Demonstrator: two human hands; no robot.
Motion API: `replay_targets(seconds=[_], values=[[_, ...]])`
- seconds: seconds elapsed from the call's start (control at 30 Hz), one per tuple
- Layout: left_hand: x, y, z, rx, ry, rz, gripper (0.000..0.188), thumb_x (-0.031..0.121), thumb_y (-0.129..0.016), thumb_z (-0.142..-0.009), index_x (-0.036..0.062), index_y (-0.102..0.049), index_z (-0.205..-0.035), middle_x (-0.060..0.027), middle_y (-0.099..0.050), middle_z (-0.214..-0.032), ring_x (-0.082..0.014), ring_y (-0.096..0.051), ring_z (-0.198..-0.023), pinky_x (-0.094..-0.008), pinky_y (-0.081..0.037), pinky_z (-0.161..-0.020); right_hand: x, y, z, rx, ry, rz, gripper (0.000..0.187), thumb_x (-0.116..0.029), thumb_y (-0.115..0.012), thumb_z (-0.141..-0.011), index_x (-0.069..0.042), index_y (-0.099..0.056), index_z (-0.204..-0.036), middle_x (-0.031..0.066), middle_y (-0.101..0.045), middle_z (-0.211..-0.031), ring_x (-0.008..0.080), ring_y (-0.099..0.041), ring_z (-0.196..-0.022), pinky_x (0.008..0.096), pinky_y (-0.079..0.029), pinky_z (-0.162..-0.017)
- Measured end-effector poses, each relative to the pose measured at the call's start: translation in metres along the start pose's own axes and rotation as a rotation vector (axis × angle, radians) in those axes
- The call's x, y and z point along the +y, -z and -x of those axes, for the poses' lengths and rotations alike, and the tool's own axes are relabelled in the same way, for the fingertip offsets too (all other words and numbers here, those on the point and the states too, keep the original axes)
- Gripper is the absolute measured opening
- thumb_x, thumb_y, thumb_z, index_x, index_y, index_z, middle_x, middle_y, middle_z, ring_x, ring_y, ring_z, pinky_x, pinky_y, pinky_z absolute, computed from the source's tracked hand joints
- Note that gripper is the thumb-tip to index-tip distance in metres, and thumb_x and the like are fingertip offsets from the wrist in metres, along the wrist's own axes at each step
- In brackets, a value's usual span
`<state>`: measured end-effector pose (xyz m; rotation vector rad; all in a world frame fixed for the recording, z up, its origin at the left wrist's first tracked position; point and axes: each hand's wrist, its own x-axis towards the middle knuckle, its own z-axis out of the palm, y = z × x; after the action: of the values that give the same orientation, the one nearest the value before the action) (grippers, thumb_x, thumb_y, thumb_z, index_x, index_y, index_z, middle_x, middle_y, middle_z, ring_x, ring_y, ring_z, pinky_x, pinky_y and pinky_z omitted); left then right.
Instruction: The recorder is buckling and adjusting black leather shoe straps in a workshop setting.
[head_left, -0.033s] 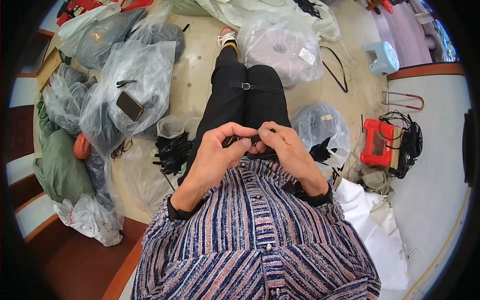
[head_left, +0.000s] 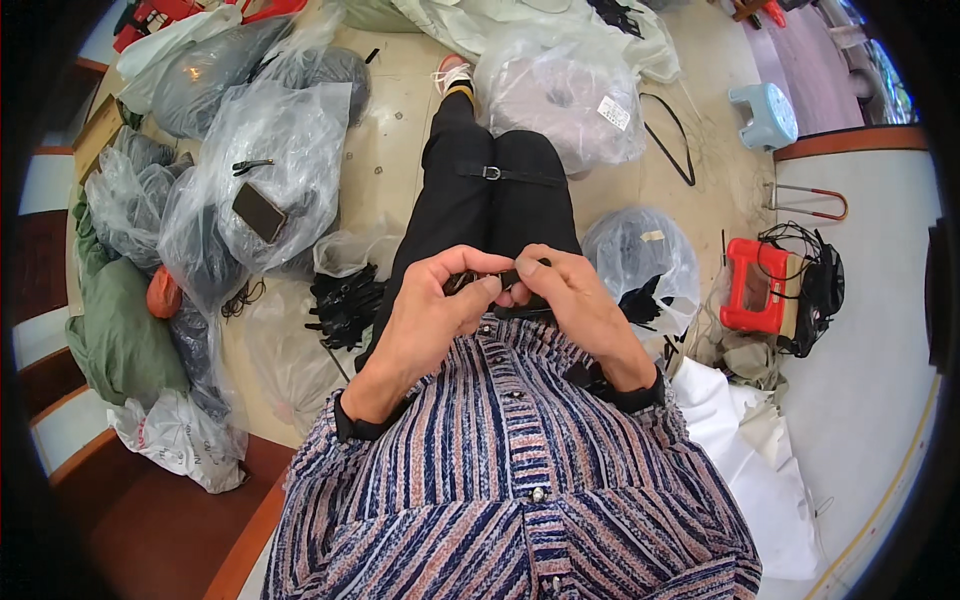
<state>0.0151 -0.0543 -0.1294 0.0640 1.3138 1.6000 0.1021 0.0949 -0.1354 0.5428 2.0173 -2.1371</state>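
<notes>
My left hand (head_left: 445, 300) and my right hand (head_left: 568, 290) meet over my lap, thumbs and fingers pinched. Between them is a short piece of black strap (head_left: 511, 279), with something shiny partly hidden by the left fingers. Most of what I hold is covered, so its full shape does not show. Across my knees lies a thin black strap with a metal buckle (head_left: 492, 172). A bundle of black straps (head_left: 345, 305) rests on the floor beside my left thigh. To the right, more black straps (head_left: 640, 303) lie at a clear plastic bag (head_left: 640, 240).
Plastic-wrapped rolls (head_left: 560, 100) stand past my knees. A phone (head_left: 259, 212) and a small black strap (head_left: 252, 166) lie on wrapped bundles at left. At right are a blue stool (head_left: 764, 115), a red case (head_left: 738, 285) and white sheeting (head_left: 745, 460).
</notes>
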Motion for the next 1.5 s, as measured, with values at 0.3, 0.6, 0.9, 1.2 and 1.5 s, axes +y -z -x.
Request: replay_targets(seconds=[0.3,0.6,0.9,1.2,1.5], values=[[0.002,-0.001,0.001,0.013,-0.067,-0.111,0.019,0.007,-0.052,-0.084,0.0009,-0.057,-0.101,-0.0023,-0.059,-0.074,0.0007,-0.036,-0.049,-0.0147,-0.028,-0.043,-0.006,0.0,-0.001,0.131,-0.032,0.158,0.018,-0.014,-0.056,-0.08,0.003,-0.053,-0.085,0.0073,-0.055,-0.077,0.014,-0.054,-0.079,0.0269,-0.043,-0.073],[-0.003,0.009,0.001,-0.053,-0.071,0.138,0.02,0.004,-0.048,-0.083,0.0004,-0.057,-0.101,-0.0029,-0.058,-0.072,0.0002,-0.036,-0.049,-0.0153,-0.027,-0.043,-0.002,0.006,0.001,0.033,0.248,0.363,0.029,-0.02,-0.064,-0.075,0.001,-0.051,-0.09,0.0106,-0.053,-0.082,0.0181,-0.053,-0.081,0.0309,-0.043,-0.073],[-0.006,0.013,0.002,-0.141,-0.117,-0.008,0.024,0.004,-0.063,-0.077,0.0018,-0.058,-0.1,0.0006,-0.059,-0.073,0.0002,-0.043,-0.056,-0.0145,-0.032,-0.048,-0.019,0.006,0.008,-0.149,-0.161,-0.15,0.014,-0.008,-0.061,-0.08,-0.001,-0.05,-0.085,0.0009,-0.05,-0.067,0.0042,-0.045,-0.052,0.0192,-0.037,-0.046],[0.0,0.015,0.008,-0.12,-0.211,-0.246,0.024,0.004,-0.067,-0.072,0.0005,-0.061,-0.095,-0.0032,-0.062,-0.085,-0.0072,-0.055,-0.077,-0.0206,-0.044,-0.07,-0.017,0.001,0.011,-0.179,-0.173,-0.111,0.017,-0.019,-0.056,-0.084,-0.003,-0.055,-0.077,-0.0016,-0.051,-0.059,0.0035,-0.043,-0.052,0.0189,-0.033,-0.045],[-0.007,0.033,0.013,-0.167,-0.267,-0.373,0.024,0.011,-0.066,-0.076,0.0027,-0.061,-0.097,-0.0037,-0.064,-0.081,-0.0094,-0.058,-0.073,-0.0237,-0.047,-0.069,-0.03,-0.007,0.014,-0.266,-0.25,-0.181,0.017,-0.023,-0.056,-0.085,-0.007,-0.057,-0.081,-0.0059,-0.049,-0.06,-0.0004,-0.04,-0.05,0.0141,-0.029,-0.044]])
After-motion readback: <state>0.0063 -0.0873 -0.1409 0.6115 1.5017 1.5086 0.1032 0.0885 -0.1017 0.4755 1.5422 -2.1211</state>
